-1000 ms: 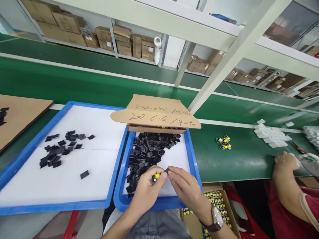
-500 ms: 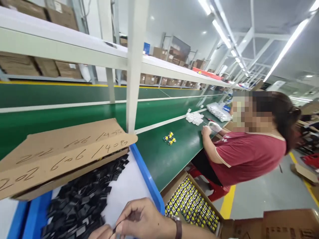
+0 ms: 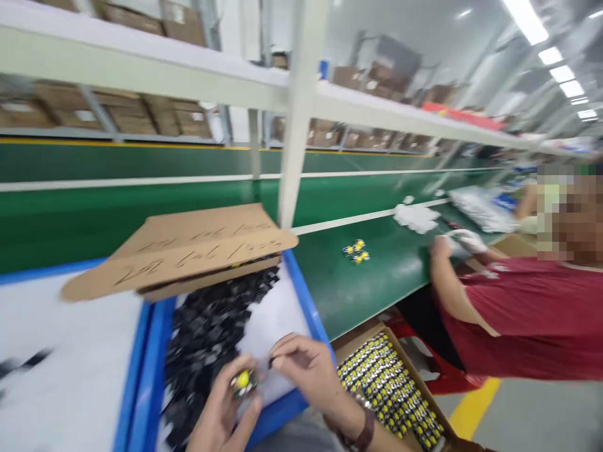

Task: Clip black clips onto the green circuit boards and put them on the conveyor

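Observation:
My left hand [image 3: 220,408] grips a small circuit board with a yellow part [image 3: 244,380] between thumb and fingers, above the near side of a blue tray. To its right, my right hand [image 3: 311,370] is closed in a pinch on a small black piece [image 3: 272,362], blurred and mostly covered by the fingertips. The two hands are a short distance apart. Beneath them, many flat black pieces [image 3: 207,333] lie heaped on the white bottom of the blue tray [image 3: 313,307].
A cardboard box with handwriting [image 3: 202,248] straddles the tray's far part. Beside my right forearm, a carton [image 3: 396,392] holds rows of yellow-centred boards. Several boards [image 3: 358,251] lie on the green bench [image 3: 339,295]. A co-worker in a red shirt [image 3: 532,314] sits at the right. A white post [image 3: 298,125] rises ahead.
The view has swung left and down. My left hand, mostly out of view before, now shows with the yellow-centred board; the hands, close together earlier, are now apart.

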The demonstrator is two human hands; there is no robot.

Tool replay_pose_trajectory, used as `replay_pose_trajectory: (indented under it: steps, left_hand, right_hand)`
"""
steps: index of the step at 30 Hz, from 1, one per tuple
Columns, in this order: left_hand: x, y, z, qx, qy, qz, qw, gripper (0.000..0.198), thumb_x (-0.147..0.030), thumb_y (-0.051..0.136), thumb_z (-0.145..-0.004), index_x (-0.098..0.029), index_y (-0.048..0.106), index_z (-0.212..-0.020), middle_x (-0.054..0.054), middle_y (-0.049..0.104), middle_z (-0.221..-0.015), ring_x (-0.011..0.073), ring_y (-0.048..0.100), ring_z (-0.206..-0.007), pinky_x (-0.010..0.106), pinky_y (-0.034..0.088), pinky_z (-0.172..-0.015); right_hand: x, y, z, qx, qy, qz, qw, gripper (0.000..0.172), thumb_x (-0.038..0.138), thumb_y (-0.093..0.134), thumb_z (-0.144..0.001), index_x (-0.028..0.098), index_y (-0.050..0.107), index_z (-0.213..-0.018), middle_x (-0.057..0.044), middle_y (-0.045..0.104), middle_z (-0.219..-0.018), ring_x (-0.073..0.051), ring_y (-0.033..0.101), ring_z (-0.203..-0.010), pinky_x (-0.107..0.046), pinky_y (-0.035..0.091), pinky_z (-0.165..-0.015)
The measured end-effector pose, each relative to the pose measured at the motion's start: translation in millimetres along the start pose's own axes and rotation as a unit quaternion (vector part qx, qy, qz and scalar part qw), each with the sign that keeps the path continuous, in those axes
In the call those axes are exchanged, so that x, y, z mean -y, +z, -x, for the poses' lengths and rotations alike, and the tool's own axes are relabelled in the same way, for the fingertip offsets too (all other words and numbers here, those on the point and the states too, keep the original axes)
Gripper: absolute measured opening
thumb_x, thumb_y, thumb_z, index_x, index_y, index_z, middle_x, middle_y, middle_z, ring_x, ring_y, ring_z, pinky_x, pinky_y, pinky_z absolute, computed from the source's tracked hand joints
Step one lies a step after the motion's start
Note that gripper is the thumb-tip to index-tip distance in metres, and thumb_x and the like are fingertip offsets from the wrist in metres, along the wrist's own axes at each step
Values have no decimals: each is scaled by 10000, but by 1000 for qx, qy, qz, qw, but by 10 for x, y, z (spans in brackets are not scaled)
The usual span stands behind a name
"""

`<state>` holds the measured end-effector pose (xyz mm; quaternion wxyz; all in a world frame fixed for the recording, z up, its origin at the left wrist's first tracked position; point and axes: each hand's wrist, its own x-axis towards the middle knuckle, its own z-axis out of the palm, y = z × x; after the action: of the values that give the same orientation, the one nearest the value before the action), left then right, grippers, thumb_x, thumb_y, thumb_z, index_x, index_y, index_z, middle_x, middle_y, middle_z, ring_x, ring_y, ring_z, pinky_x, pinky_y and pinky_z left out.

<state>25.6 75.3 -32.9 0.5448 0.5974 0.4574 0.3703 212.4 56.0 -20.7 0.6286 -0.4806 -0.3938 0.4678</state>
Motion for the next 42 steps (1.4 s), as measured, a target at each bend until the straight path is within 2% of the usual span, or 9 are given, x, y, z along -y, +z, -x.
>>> replay_pose_trajectory:
  steps: [5, 10, 14, 20, 23, 28, 33, 37, 42]
  left_hand:
    - [-171, 123, 165, 26, -57, 164, 984, 492, -348, 617, -989, -316, 449, -1451, 118, 550, -1472, 293, 628, -1286, 435, 568, -1049]
    - [-210, 126, 269, 27, -68, 165, 984, 435, -304, 622, -994, -299, 497, -1412, 105, 613, -1395, 260, 602, -1296, 435, 480, -1123]
    - [-187, 66, 264, 3, -96, 186, 978, 412, -268, 734, -921, -267, 622, -1317, 88, 694, -1292, 249, 595, -1290, 389, 418, -1155]
    - [-193, 55, 194, -37, -190, 448, 873, 308, -262, 710, -930, -195, 705, -1230, 87, 752, -1104, 195, 712, -1014, 293, 571, -912]
    - [-206, 68, 194, -18, -212, 483, 849, 258, -243, 685, -948, -158, 715, -1190, 92, 760, -1013, 193, 739, -917, 297, 600, -853]
    - [-202, 64, 219, -5, -216, 471, 855, 221, -255, 691, -953, -152, 737, -1144, 95, 758, -1083, 193, 757, -903, 297, 629, -835]
    - [-215, 49, 235, 21, -200, 436, 877, 401, -179, 795, -863, -204, 723, -1257, 98, 698, -1316, 210, 697, -1135, 290, 602, -959]
    - [-164, 45, 243, 47, -180, 387, 903, 424, -227, 792, -871, -241, 713, -1287, 99, 729, -1239, 219, 724, -1034, 335, 632, -883]
    - [-46, 22, 269, 31, -169, 317, 933, 385, -256, 767, -898, -273, 720, -1280, 83, 727, -1276, 239, 663, -1205, 369, 545, -1056]
  right_hand:
    - [72, -134, 155, 48, -40, 47, 997, 130, 165, 729, -901, 263, 796, -952, -43, 772, -913, -170, 715, -887, -271, 578, -803]
    - [57, -97, 281, 89, -52, 77, 992, 209, 111, 687, -921, 281, 772, -1007, -30, 746, -914, -167, 701, -876, -275, 572, -785]
    - [43, -53, 293, 58, -40, 90, 993, 169, 122, 702, -913, 271, 770, -955, -24, 735, -877, -161, 688, -851, -260, 565, -751]
    - [-11, -31, 346, 44, -12, 95, 994, 189, 152, 724, -909, 279, 771, -1040, -36, 747, -959, -170, 701, -914, -281, 588, -825]
    - [-2, -2, 364, 55, -17, 95, 994, 230, 142, 710, -920, 294, 762, -1084, -37, 744, -990, -175, 697, -960, -296, 590, -853]
    - [44, 57, 326, 64, -39, 102, 992, 204, 123, 694, -926, 274, 763, -1045, -54, 731, -987, -195, 697, -961, -329, 589, -830]
    - [70, 72, 298, 73, -52, 122, 988, 199, 103, 690, -922, 256, 752, -1035, -54, 725, -930, -197, 697, -877, -344, 583, -777]
    - [111, 70, 284, 96, -91, 163, 978, 261, 56, 656, -927, 256, 748, -1068, -56, 723, -929, -199, 694, -864, -351, 573, -751]
    - [177, 52, 267, 139, -133, 193, 962, 321, 18, 643, -914, 255, 734, -1111, -57, 728, -943, -204, 691, -874, -358, 576, -744]
